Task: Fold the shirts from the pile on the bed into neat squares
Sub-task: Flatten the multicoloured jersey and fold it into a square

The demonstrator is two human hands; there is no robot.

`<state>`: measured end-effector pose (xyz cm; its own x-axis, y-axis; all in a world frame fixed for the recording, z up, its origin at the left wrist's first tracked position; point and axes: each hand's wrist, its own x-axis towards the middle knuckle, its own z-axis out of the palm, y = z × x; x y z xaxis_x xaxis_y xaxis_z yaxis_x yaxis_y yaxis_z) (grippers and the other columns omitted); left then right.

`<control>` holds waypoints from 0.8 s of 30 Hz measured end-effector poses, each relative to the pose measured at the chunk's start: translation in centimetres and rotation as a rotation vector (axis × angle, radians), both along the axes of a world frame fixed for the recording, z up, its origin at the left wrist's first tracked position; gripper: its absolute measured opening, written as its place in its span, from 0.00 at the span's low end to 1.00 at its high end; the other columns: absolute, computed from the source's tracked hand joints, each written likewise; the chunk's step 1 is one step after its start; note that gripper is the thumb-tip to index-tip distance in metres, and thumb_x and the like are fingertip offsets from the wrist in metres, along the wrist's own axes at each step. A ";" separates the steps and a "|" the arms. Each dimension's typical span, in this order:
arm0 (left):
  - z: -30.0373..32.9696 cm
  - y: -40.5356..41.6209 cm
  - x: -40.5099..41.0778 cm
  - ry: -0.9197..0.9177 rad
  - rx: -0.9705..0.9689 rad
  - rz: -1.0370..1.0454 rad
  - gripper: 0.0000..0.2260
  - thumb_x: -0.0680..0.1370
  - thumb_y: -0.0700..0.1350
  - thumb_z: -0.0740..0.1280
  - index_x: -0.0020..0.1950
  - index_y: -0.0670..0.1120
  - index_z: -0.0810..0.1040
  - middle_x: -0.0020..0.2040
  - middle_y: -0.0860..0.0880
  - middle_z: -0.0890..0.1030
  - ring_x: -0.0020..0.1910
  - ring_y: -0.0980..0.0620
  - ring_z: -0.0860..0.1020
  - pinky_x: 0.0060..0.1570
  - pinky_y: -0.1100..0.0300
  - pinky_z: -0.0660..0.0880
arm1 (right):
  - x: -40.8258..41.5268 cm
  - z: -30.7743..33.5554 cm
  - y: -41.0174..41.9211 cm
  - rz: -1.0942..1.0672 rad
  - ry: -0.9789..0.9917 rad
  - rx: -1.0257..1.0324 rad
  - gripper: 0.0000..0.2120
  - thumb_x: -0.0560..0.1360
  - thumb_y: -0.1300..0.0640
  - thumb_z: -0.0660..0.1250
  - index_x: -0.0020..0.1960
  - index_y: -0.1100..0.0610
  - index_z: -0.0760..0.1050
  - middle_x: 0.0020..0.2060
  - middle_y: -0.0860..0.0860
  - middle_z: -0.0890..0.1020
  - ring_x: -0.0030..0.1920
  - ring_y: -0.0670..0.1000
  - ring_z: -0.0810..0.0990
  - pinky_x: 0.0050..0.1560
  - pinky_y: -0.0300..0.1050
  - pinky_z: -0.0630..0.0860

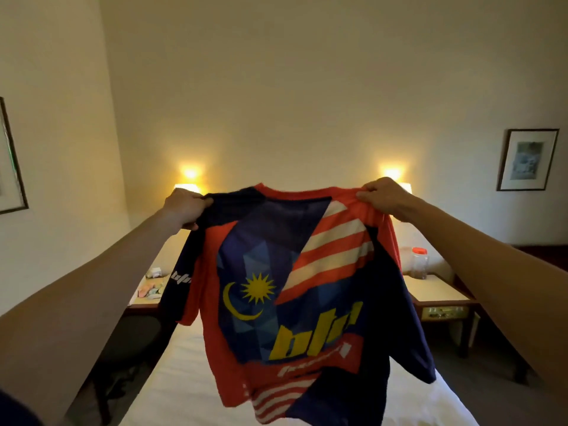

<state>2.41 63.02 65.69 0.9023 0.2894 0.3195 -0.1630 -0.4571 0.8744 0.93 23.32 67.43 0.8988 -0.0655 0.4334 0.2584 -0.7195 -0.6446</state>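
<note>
A red and navy jersey [285,290] with a yellow moon and star, red-white stripes and yellow lettering hangs spread in the air above the white bed [184,379]. My left hand [184,207] grips its left shoulder. My right hand [384,196] pinches the right shoulder. The sleeves droop at both sides and the hem dangles just over the sheet. The pile of shirts is hidden from view.
Two lit wall lamps [190,173] glow behind the shirt. A bedside table [436,292] on the right carries a red-lidded jar [419,262]. Another table on the left [147,290] holds small items. A dark stool [129,339] stands left of the bed. Framed pictures [527,159] hang on the walls.
</note>
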 end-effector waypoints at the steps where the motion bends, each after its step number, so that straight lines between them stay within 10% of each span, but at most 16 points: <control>1: 0.0 0.1 -0.1 0.003 0.014 0.030 0.08 0.78 0.47 0.70 0.48 0.41 0.82 0.41 0.44 0.77 0.30 0.46 0.76 0.26 0.59 0.77 | 0.0 -0.2 0.1 -0.008 0.031 -0.025 0.12 0.80 0.56 0.66 0.58 0.61 0.81 0.51 0.55 0.80 0.54 0.55 0.78 0.57 0.48 0.76; 8: -1.5 1.4 0.7 0.018 -0.207 -0.112 0.08 0.79 0.32 0.67 0.57 0.38 0.77 0.49 0.38 0.81 0.49 0.39 0.83 0.43 0.50 0.82 | -0.4 -2.8 2.4 -0.051 -0.040 -0.163 0.12 0.81 0.54 0.63 0.54 0.60 0.82 0.49 0.56 0.82 0.48 0.54 0.76 0.50 0.46 0.71; 11: -1.9 2.8 1.2 -0.032 -0.310 0.055 0.04 0.79 0.37 0.63 0.54 0.42 0.74 0.51 0.42 0.79 0.40 0.49 0.80 0.36 0.59 0.78 | -0.4 -2.6 3.5 -0.101 -0.185 0.029 0.10 0.81 0.54 0.64 0.52 0.56 0.82 0.47 0.54 0.83 0.47 0.53 0.78 0.49 0.45 0.72; 18: -1.2 5.0 -1.3 -0.006 -0.065 -0.125 0.08 0.64 0.47 0.68 0.39 0.45 0.76 0.37 0.47 0.75 0.36 0.48 0.72 0.34 0.58 0.66 | -0.3 -1.3 7.8 -0.008 -0.170 0.087 0.09 0.78 0.61 0.67 0.55 0.55 0.83 0.51 0.51 0.82 0.55 0.52 0.79 0.60 0.47 0.77; 24: -1.4 8.5 -0.3 -0.122 0.187 -0.006 0.06 0.75 0.42 0.70 0.46 0.40 0.85 0.33 0.47 0.78 0.32 0.48 0.72 0.31 0.60 0.67 | -0.6 -2.2 10.2 -0.135 -0.180 -0.190 0.16 0.81 0.56 0.64 0.34 0.55 0.75 0.30 0.49 0.74 0.38 0.53 0.74 0.43 0.43 0.66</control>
<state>2.08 71.56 64.26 0.8551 0.2092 0.4744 -0.2660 -0.6084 0.7477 0.28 33.52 65.20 0.7949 -0.0818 0.6012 0.2500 -0.8586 -0.4475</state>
